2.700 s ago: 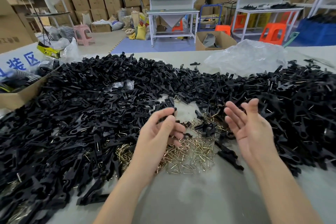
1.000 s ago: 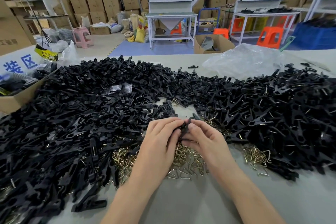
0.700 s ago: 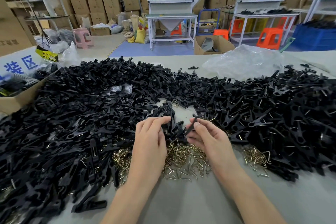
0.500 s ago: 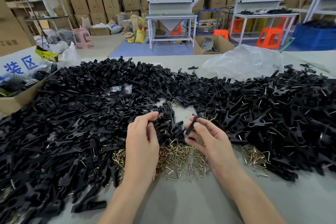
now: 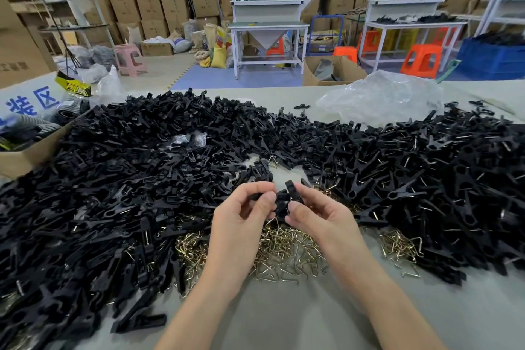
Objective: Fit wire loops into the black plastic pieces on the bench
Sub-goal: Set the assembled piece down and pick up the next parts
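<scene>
On the near grey tabletop [image 5: 284,318], the left hand [image 5: 241,221] and the right hand [image 5: 324,219] meet over a pile of brass wire loops [image 5: 287,250]. Both hands pinch with curled fingers the black plastic pieces [image 5: 284,200] held between them. Farther, a wide heap of black parts [image 5: 142,167] spreads from left to right, and a clear plastic bag [image 5: 380,96] lies at the far right.

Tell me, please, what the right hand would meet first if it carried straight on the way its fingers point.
Most likely the left hand, whose fingertips lie just across the small black plastic piece that the right hand pinches. Depth is hard to judge.
</scene>
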`<action>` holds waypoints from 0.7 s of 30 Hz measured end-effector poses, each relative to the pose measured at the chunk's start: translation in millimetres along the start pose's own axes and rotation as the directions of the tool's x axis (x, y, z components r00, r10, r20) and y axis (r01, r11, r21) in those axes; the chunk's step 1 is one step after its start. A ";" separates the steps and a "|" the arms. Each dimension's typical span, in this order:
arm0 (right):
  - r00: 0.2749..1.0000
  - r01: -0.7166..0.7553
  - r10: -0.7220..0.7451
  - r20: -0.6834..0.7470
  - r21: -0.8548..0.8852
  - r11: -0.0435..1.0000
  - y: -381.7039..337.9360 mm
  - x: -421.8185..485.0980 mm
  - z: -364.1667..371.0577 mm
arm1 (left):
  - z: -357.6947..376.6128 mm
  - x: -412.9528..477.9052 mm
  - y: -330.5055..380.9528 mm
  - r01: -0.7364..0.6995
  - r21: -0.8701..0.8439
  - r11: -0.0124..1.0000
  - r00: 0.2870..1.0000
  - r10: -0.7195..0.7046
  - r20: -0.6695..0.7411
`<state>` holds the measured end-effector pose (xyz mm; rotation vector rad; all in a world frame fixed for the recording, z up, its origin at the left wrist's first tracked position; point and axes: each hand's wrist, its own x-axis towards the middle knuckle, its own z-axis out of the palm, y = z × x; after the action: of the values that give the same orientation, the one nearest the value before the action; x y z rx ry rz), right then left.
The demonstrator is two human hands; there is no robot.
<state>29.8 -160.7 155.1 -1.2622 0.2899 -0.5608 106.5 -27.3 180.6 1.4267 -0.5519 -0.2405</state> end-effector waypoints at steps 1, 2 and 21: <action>1.000 0.001 -0.001 -0.012 -0.005 1.000 0.4 -0.2 -0.2 | -1.4 0.5 0.0 0.013 -0.012 1.000 1.000 -0.013 0.011; 1.000 0.004 -0.005 -0.029 -0.010 1.000 0.5 -0.1 -0.5 | -2.4 0.9 -0.2 0.028 -0.020 0.999 0.999 -0.027 0.024; 1.000 0.006 -0.007 -0.018 -0.090 0.996 6.2 2.2 -6.0 | -1.7 2.5 -11.5 -0.033 0.036 0.999 0.998 0.031 0.048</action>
<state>30.1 -165.6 147.7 -1.3462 0.3299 -0.5704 111.3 -28.7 169.8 1.4500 -0.6203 -0.2401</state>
